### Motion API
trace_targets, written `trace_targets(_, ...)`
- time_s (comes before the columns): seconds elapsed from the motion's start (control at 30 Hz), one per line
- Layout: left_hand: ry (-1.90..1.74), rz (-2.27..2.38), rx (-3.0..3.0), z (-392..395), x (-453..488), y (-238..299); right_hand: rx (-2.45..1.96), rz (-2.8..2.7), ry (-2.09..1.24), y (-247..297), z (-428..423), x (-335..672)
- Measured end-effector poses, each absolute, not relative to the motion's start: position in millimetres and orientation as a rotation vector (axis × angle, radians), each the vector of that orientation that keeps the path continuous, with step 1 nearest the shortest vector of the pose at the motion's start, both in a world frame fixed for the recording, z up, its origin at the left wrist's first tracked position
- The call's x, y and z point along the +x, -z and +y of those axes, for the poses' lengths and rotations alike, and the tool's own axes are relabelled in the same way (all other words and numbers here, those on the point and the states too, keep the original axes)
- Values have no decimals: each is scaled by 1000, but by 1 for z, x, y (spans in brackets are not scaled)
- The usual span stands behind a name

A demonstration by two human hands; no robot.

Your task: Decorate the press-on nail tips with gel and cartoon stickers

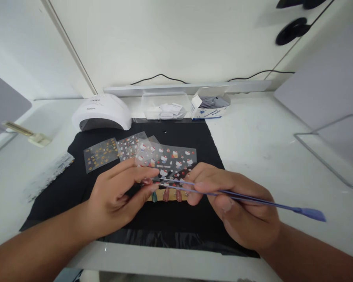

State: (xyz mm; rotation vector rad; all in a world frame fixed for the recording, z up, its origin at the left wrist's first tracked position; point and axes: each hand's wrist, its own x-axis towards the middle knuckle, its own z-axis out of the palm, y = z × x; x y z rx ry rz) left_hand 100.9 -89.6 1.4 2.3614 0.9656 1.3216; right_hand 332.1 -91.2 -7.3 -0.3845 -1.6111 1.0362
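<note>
My right hand [238, 207] pinches a pair of thin blue tweezers [253, 199], tips pointing left toward my left hand's fingertips. My left hand [120, 196] has thumb and fingers pressed together over a small painted nail tip [147, 181]. Just below and between the hands a pale strip carries a row of painted false nails [167, 194]. Several clear nail-sticker sheets [164, 156] with small cartoon figures lie fanned on the black mat [76, 184] behind the hands.
A white nail lamp [101, 111] sits at the mat's back left. Behind the mat are a clear tray of white pads [164, 109] and an open white box [210, 105]. A glittery sheet [50, 174] lies left; a wire frame [326, 156] stands right.
</note>
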Motion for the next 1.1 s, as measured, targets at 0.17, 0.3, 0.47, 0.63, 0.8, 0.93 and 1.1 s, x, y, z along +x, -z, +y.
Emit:
trace_targets(0.17, -1302, 921, 2358, -90, 100, -2, -381, -1586, -1090, 7, -92, 333)
trace_targets(0.3, -1339, 937, 2351, -89, 102, -3, -370, -1586, -1111, 7, -92, 334)
trace_targets(0.47, -1317, 892, 2361, -89, 101, -6, -350, -1583, -1116, 7, -90, 333)
trace_targets(0.63, -1325, 875, 2358, -89, 101, -6, -360, -1582, -1123, 8, -91, 334)
trace_targets(0.8, -1338, 799, 2416, -88, 100, -6, -337, -1578, -1137, 9, -91, 334)
trace_targets(0.93, -1371, 771, 2448, -88, 99, -5, -321, -1566, -1152, 10, -91, 334)
trace_targets(1.1, -1378, 761, 2443, -88, 98, -3, -320, -1550, -1167, 11, -91, 334)
